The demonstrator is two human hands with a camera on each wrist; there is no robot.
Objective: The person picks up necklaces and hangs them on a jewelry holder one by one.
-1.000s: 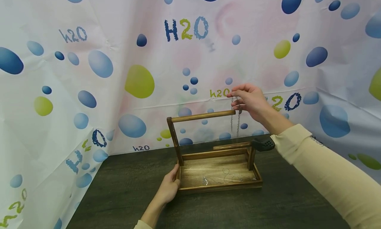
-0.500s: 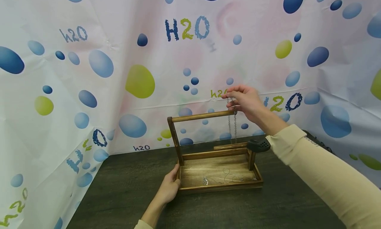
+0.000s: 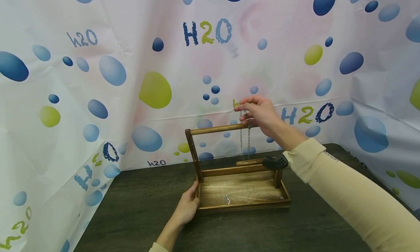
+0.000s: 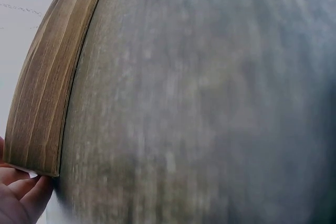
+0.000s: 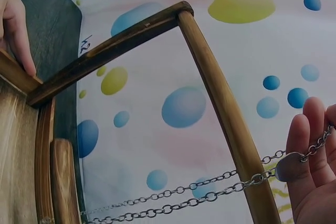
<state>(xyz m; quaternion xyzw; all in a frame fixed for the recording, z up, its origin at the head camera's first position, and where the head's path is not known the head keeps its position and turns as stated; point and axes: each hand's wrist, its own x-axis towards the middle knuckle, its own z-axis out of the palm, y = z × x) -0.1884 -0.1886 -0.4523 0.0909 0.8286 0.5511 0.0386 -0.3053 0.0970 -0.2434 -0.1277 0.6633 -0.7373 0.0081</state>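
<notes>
A wooden jewelry stand (image 3: 216, 129) with an upper bar, a lower bar and a shallow tray base stands on the dark table. My left hand (image 3: 186, 206) grips the tray's left end; in the left wrist view its fingers (image 4: 37, 198) meet the wood's corner. Up by the right end of the top bar, my right hand (image 3: 257, 113) pinches a silver chain necklace (image 3: 248, 139). Two strands hang down from it. In the right wrist view one strand of the chain (image 5: 210, 196) crosses before the bar, the other behind it. A small metal tag (image 5: 289, 167) lies against the fingers.
Thin chains and a small silvery piece (image 3: 227, 199) lie in the tray. The lower bar (image 3: 249, 162) runs above the tray's back edge. A black perforated device (image 3: 275, 162) sits below the right wrist. Behind the table (image 3: 141, 204) hangs a spotted sheet (image 3: 183, 62).
My right hand has moved left along the top bar, carrying the chain necklace with it. The left hand stays on the tray's end.
</notes>
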